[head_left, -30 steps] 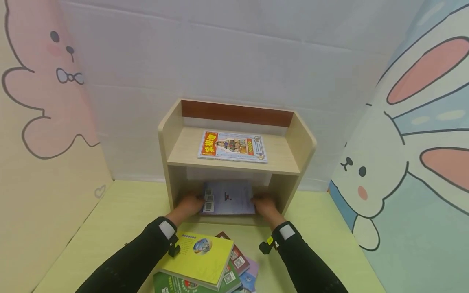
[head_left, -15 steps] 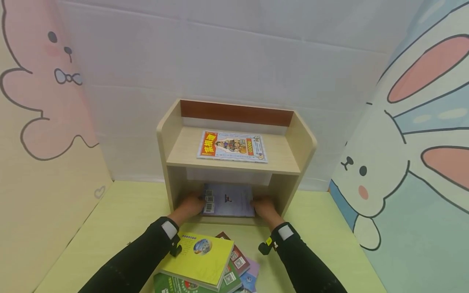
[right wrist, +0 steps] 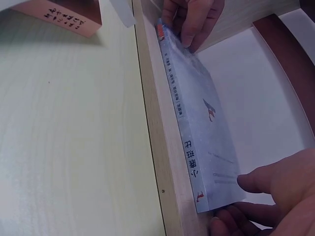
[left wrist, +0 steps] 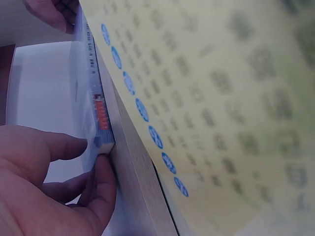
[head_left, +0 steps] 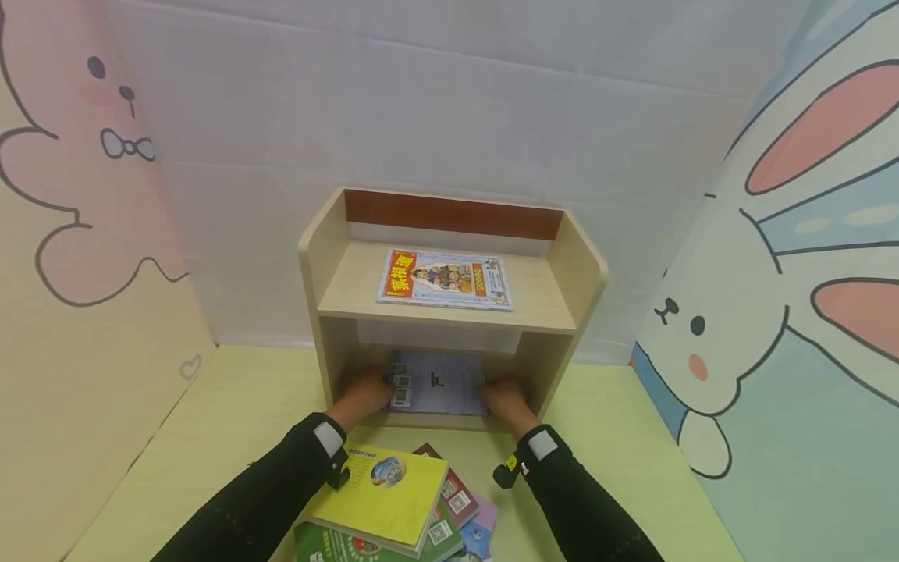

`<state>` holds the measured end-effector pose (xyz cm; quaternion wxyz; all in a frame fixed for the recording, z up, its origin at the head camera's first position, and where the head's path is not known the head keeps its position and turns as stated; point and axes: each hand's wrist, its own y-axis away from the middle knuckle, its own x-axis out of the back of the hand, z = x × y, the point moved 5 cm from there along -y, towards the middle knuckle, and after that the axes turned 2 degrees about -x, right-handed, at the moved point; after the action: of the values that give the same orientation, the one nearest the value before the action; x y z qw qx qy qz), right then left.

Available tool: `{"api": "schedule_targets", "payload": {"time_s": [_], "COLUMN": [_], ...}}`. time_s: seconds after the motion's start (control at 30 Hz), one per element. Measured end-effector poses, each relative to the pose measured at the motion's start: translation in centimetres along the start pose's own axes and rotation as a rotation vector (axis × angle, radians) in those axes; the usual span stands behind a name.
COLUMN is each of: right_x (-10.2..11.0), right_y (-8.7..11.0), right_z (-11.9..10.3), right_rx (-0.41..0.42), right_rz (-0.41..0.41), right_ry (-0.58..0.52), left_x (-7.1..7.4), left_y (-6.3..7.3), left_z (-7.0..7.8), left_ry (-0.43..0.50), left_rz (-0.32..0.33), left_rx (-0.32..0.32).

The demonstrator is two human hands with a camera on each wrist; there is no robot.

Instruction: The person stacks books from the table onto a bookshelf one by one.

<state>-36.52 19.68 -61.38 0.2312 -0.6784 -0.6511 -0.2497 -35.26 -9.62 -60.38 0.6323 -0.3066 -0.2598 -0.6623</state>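
Observation:
A thin pale blue-grey book (head_left: pixel 453 394) lies on the lower shelf of a small light-wood bookshelf (head_left: pixel 591 273), spine toward me. My left hand (head_left: pixel 368 390) pinches its left end; in the left wrist view the thumb is above the corner and the fingers (left wrist: pixel 103 187) below. At the other end my right hand (head_left: pixel 506 398) grips the book, thumb (right wrist: pixel 258 179) on the cover and fingers curled under the edge, partly hidden by the book. Along the spine (right wrist: pixel 179 113) run dark printed characters, with a red patch near the left end.
A colourful comic-style book (head_left: pixel 445 281) lies flat on the upper shelf. In front of the bookshelf, under my left forearm, a thick yellow book (head_left: pixel 379 492) tops a loose pile with a green book (head_left: pixel 326 542), a maroon book (head_left: pixel 460 503) and a purple-blue one (head_left: pixel 481 527).
The pale blue-grey book has come down slightly onto the lower shelf, both hands staying on its ends. The pile and the upper book have not moved.

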Motion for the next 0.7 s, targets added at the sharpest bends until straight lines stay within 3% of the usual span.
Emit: {"api": "schedule_targets", "payload": {"time_s": [0.23,0.43,0.57,0.7], "right_x": [-0.5,0.0,0.3,0.1], "right_y": [-0.5,0.2,1.0,1.7], "right_z": [0.5,-0.1,0.2,1.6], "right_rx": [0.028,0.069,0.073,0.052], "right_rz": [0.013,-0.009,-0.018,-0.027], "right_ry": [0.025,0.029,0.019,0.024], "left_x": [0.1,0.0,0.0,0.5], "left_y": [0.3,0.4,0.7,2.0], "left_z": [0.1,-0.1,-0.3,-0.5], "left_ry": [-0.018,0.005,-0.03,-0.039], "left_rz": [-0.007,-0.029,-0.032,-0.039], "left_rx": [0.016,0.032,0.007,-0.023]}}
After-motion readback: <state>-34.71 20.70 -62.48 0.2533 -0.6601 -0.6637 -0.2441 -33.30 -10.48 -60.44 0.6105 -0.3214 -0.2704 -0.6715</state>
